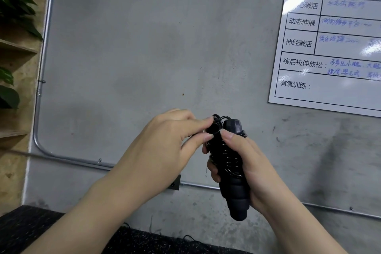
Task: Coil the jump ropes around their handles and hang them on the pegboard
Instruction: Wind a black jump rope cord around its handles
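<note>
Grey concrete wall [144,47] with whiteboard [334,47] backs both hands' fingers [233,140] gripping black coiled jump rope [231,163].

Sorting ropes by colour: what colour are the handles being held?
Black handles, wrapped in black cord; head view.

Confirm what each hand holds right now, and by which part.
Right hand grips the black foam-handled jump rope bundle around its coiled middle. Left hand pinches the thin black cord loop at the handles' top end.
</note>
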Motion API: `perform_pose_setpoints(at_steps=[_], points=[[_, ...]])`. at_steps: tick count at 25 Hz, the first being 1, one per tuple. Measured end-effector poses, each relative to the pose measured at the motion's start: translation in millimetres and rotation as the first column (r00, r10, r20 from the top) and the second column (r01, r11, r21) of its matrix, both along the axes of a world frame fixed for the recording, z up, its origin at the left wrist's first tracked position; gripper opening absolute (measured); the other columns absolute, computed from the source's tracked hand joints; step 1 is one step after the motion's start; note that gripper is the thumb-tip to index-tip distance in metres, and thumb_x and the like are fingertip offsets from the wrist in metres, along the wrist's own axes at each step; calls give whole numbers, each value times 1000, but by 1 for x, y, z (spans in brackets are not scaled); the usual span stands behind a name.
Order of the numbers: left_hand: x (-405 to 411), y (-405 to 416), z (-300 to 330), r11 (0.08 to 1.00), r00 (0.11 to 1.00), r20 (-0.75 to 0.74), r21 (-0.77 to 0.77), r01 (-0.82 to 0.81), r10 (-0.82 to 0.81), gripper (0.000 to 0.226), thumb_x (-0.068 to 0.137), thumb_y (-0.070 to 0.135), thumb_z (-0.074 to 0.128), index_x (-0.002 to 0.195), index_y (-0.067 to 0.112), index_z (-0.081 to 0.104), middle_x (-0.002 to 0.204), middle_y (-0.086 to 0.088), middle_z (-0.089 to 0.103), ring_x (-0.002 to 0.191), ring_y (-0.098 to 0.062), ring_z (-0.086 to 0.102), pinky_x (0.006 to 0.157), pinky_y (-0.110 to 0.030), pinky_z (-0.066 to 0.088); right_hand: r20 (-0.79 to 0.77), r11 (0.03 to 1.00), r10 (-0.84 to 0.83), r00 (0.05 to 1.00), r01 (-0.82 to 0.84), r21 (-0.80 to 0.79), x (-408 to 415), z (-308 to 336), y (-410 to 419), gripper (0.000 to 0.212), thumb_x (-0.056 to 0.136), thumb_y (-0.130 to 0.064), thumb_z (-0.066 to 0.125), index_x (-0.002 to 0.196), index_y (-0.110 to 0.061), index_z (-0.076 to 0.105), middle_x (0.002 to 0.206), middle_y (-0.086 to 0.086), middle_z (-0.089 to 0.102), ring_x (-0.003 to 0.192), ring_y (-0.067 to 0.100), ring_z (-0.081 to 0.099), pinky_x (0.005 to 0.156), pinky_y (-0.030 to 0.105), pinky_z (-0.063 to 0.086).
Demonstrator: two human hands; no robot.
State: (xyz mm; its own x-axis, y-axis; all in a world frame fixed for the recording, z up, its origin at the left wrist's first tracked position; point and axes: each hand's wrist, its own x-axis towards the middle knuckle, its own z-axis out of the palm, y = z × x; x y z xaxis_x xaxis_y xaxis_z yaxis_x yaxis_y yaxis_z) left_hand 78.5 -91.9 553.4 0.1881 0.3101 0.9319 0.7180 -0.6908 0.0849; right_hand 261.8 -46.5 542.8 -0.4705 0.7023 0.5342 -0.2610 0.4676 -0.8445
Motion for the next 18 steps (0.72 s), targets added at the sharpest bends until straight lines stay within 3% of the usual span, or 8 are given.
perform_pose_setpoints(at_steps=[5, 10, 18], points=[[2, -2, 2, 999, 999, -33, 33, -27, 28, 36, 99, 44, 52, 122, 29, 76, 82, 11, 63, 80, -8, 57, 71, -22, 43, 11, 1000, 18, 1000, -18, -2, 3, -1, 0, 52, 78, -48, 68, 102, -3, 63, 91, 14, 63, 59, 23, 50, 50, 30, 43], [-2, -6, 6, 995, 996, -82, 91, -32, 39, 33, 100, 38, 52, 97, 21, 81, 73, 10, 63, 75, -9, 57, 69, -21, 43, 33, 998, 53, 998, -53, -21, 1, -5, 0, 49, 77, -48, 67, 99, -4, 65, 87, 15, 62, 56, 23, 51, 49, 28, 43], [-4, -12, 7, 997, 999, -27, 67, 26, -24, 17, 91, 30, 70, 103, 27, 81, 77, 17, 66, 82, -6, 63, 72, -21, 46, 20, 994, 107, 994, -107, -24, -3, -7, 4, 52, 80, -48, 66, 107, -3, 61, 93, 15, 61, 59, 24, 50, 51, 31, 42]])
